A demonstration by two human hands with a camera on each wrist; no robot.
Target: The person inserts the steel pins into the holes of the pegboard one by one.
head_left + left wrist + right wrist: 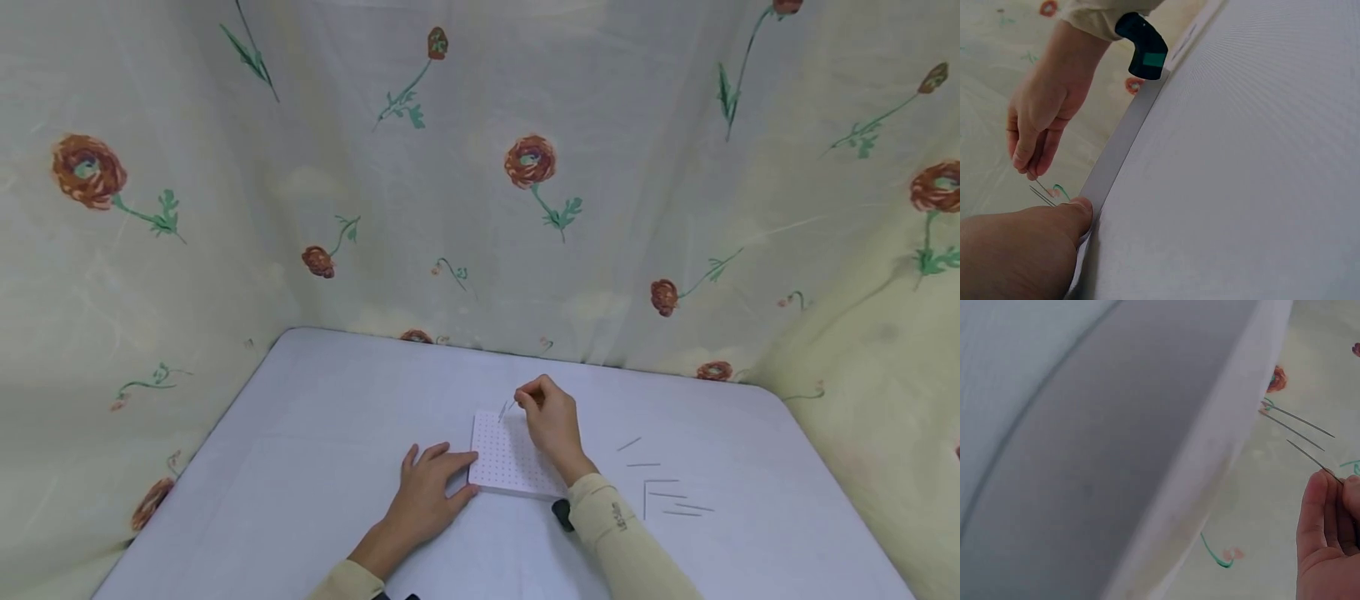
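Left hand [431, 487] flat beside pegboard [504, 457]; right hand [551, 421] pinching pin [509, 408], tip down-left.

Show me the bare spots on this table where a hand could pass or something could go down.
Bare: the table left of the left hand, and the far strip behind the board. Crowded: the middle, where the right hand holds a pin, and the loose pins right of it.

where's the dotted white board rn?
Head view: the dotted white board lies at table centre, left hand resting on its left edge, right hand above its far corner.
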